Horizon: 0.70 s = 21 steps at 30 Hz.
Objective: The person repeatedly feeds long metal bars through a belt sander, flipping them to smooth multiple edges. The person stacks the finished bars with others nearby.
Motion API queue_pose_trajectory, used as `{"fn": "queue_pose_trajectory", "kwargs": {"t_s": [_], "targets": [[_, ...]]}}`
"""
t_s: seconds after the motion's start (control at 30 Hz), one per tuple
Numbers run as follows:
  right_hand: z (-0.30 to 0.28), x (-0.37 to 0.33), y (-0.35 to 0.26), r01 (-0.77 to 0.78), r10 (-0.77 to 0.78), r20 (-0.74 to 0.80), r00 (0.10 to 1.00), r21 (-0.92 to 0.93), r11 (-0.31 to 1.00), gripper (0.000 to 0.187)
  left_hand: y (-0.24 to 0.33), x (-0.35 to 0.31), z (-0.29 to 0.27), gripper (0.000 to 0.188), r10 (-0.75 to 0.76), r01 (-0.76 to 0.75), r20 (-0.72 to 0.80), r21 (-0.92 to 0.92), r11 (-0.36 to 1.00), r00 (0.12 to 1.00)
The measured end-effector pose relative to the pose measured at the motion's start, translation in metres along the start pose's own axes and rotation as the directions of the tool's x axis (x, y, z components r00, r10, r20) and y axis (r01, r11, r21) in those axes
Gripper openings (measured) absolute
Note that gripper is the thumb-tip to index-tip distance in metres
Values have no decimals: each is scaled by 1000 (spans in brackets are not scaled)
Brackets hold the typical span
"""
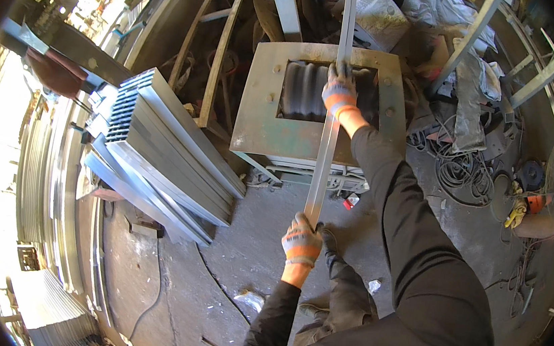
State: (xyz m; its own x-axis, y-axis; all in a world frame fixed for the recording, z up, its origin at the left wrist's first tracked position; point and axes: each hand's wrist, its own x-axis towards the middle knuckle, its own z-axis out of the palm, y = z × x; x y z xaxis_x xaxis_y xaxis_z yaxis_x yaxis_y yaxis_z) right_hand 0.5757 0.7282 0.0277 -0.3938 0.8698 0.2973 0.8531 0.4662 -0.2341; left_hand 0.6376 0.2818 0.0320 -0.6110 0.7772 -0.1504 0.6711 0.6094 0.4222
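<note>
A long, straight metal bar (322,167) runs away from me across a greenish-grey metal machine (259,128). The machine's top has a square opening with a dark, ribbed roller (300,89), blurred, under the bar. My left hand (301,242), in a grey and orange work glove, is closed round the near end of the bar, in front of the machine. Farther along, my right hand (340,96), gloved alike, grips the bar above the opening. The bar's far part reaches past the machine's back edge; what supports it there I cannot tell.
Left of the machine leans a stack of metal tubes (175,142). Coiled cables (469,176) and an orange power tool (536,201) lie at the right. Cables (221,283) cross the floor near my feet. Metal frames and crumpled sheeting (436,11) crowd the back.
</note>
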Motion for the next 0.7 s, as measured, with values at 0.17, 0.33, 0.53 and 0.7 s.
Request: {"fn": "queue_pose_trajectory", "kwargs": {"t_s": [0.17,0.33,0.53,0.7], "targets": [[-38,-126,-30,58,-57,-24,998,30,998,63,-46,-124,-7,51,-56,56,26,-28,998,998],[-74,-275,-65,67,-70,44,997,62,996,64,-108,-275,-9,50,-55,55,-8,-26,998,998],[-123,-473,-116,75,-80,60,995,77,994,65,-199,-462,-6,52,-92,91,-11,-22,996,996],[-172,-617,-160,69,-71,211,975,21,997,67,-269,-605,-11,56,-179,190,142,-69,979,974]]}}
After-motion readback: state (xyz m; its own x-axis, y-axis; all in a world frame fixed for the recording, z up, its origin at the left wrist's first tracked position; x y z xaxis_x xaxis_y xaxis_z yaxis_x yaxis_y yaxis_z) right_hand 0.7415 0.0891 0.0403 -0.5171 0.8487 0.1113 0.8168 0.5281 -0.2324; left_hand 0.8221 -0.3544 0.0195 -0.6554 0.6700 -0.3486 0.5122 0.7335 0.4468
